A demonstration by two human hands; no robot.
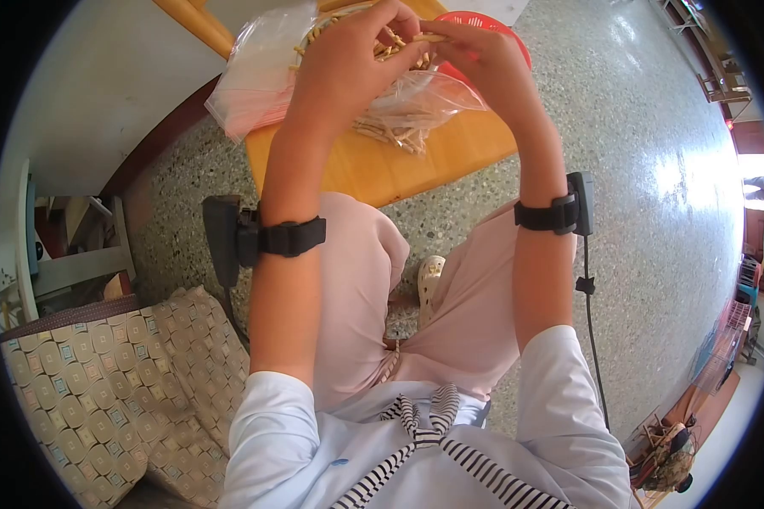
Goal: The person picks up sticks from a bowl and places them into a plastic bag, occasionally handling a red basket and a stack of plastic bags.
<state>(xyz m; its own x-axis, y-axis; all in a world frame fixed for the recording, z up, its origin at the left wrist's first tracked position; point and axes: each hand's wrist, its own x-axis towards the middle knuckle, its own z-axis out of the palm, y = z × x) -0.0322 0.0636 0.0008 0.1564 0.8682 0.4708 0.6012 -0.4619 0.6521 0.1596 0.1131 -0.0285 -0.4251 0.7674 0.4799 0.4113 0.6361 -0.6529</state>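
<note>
My left hand [355,53] and my right hand [482,53] meet over the far part of a yellow wooden stool [475,146]. Between their fingertips they pinch a short pale stick-like piece [430,38]. Many similar pieces [316,30] lie behind and below my left hand, partly hidden by it. Nearer to me, a clear plastic bag [437,95] holds more pieces [396,131]. Another clear bag with a red band [250,95] hangs over the stool's left edge. A red plastic basket [518,41] is behind my right hand.
Black straps with devices [293,238] [552,215] circle both forearms, with cables hanging down. A patterned cloth [102,382] covers something at the lower left. A white shelf [76,267] stands left. Speckled floor [637,254] extends right, with assorted items [671,454] along the far right.
</note>
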